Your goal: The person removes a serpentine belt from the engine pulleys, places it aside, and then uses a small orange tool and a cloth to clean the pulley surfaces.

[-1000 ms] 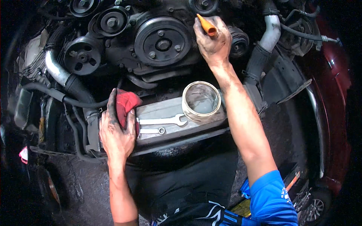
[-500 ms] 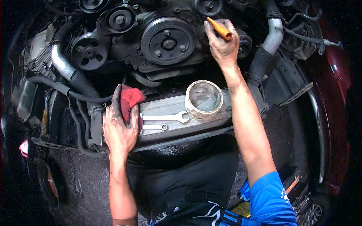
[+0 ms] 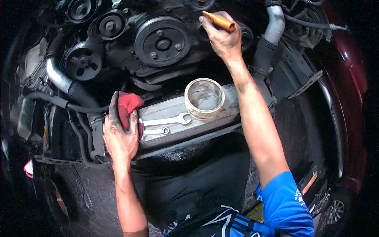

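Note:
In my right hand (image 3: 228, 41), an orange tapered tool (image 3: 221, 22) is gripped between thumb and fingers. Its narrow end points left, and any working tip cannot be made out against the dark engine. The hand is beside the large grooved crankshaft pulley (image 3: 162, 41). My left hand (image 3: 121, 136), with blackened fingers, is closed over a bunched red rag (image 3: 130, 103) on the left part of the grey radiator top (image 3: 158, 110). Just right of the rag lie an open-ended wrench (image 3: 167, 119) and a shorter ring-ended wrench (image 3: 154, 132). A stained, whitish round tub (image 3: 205, 111) stands right of them.
Smaller pulleys (image 3: 83, 62) sit left of the large one. Silver-and-black hoses (image 3: 58, 75) flank the engine on both sides, the right one (image 3: 275, 25) close to my right forearm. A dark red car body panel (image 3: 353, 118) runs along the far right.
The whole view has shifted, so the engine and radiator appear farther left. Both hands keep nearly the same places against them, still holding the rag and the orange tool.

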Motion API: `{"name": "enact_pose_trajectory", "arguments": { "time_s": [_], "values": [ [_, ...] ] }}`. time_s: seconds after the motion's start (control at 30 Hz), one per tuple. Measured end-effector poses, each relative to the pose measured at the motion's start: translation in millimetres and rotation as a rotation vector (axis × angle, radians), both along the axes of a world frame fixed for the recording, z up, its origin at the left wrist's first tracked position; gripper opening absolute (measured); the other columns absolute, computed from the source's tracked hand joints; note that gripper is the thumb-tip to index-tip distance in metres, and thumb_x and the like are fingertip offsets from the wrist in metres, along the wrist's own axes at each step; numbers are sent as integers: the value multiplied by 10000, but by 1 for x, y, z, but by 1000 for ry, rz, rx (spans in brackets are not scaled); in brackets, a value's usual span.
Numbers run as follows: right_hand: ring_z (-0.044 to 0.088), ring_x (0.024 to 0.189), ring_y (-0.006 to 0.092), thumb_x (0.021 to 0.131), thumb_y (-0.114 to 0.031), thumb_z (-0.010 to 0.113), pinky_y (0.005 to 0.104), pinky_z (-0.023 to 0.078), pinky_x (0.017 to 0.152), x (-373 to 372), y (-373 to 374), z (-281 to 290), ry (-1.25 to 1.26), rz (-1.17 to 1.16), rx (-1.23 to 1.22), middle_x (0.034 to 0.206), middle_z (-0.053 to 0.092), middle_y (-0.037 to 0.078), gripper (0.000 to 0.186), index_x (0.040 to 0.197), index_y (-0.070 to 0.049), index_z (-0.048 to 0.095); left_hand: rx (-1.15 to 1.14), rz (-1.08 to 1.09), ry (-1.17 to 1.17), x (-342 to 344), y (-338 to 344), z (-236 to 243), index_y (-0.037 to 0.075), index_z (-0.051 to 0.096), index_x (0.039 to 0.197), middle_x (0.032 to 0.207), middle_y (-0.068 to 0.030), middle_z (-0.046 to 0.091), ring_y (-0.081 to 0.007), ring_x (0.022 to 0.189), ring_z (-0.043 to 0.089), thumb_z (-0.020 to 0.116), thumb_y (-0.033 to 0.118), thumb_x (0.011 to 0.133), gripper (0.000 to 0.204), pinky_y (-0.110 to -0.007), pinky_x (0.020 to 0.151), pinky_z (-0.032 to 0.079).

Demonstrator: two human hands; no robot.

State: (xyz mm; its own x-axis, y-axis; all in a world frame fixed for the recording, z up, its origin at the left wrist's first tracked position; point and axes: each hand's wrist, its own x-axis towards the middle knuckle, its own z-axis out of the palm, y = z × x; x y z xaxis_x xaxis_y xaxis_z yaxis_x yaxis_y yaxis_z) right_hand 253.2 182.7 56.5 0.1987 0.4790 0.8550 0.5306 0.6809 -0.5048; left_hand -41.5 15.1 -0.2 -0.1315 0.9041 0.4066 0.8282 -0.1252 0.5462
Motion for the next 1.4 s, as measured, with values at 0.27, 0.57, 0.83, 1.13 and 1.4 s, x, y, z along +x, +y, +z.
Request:
{"name": "enact_pose_trajectory", "arguments": {
  "time_s": [0.27, 0.57, 0.83, 1.13, 1.4],
  "values": [
    [660, 703, 146, 892, -242, 739, 302, 521, 685, 26, -53, -14, 272, -28, -396, 776, 703, 60, 243, 991, -23, 706, 9, -11, 20, 4, 2, 1, 62, 476, 1457, 1297, -225, 638, -340, 1204, 624, 660, 220, 949, 563, -389, 1023, 466],
    [624, 769, 106, 962, -268, 687, 257, 494, 724, 25, -142, -34, 291, -28, -521, 841, 694, 28, 282, 1092, -20, 723, 5, 31, -90, -2, 2, -5, 106, 420, 1492, 1277, -258, 630, -433, 1173, 610, 539, 396, 1015, 570, -466, 991, 472],
    [668, 1001, 203, 920, -98, 692, 311, 520, 895, -49, -213, -27, 134, 183, -389, 1092, 705, 117, 212, 1110, -5, 695, 135, 80, -100, -10, 0, -16, 69, 502, 1412, 1207, -265, 654, -447, 1110, 625, 406, 356, 1075, 453, -495, 932, 486],
    [706, 891, 339, 864, -15, 712, 385, 558, 781, -159, -205, -38, -160, 390, -258, 994, 693, 172, 233, 1084, 21, 644, 376, -144, -413, -28, -21, -32, -3, 459, 1437, 1334, -245, 582, -367, 1225, 588, 389, 368, 1082, 518, -416, 1034, 444],
    [711, 819, 293, 936, -190, 675, 376, 552, 719, -161, -202, -23, -106, 593, -681, 954, 717, 200, 214, 1073, -27, 706, 371, -311, -429, -42, -18, -35, 11, 597, 1178, 1070, -172, 663, -351, 1003, 646, 657, 202, 959, 296, -408, 886, 499]
  ]
}}
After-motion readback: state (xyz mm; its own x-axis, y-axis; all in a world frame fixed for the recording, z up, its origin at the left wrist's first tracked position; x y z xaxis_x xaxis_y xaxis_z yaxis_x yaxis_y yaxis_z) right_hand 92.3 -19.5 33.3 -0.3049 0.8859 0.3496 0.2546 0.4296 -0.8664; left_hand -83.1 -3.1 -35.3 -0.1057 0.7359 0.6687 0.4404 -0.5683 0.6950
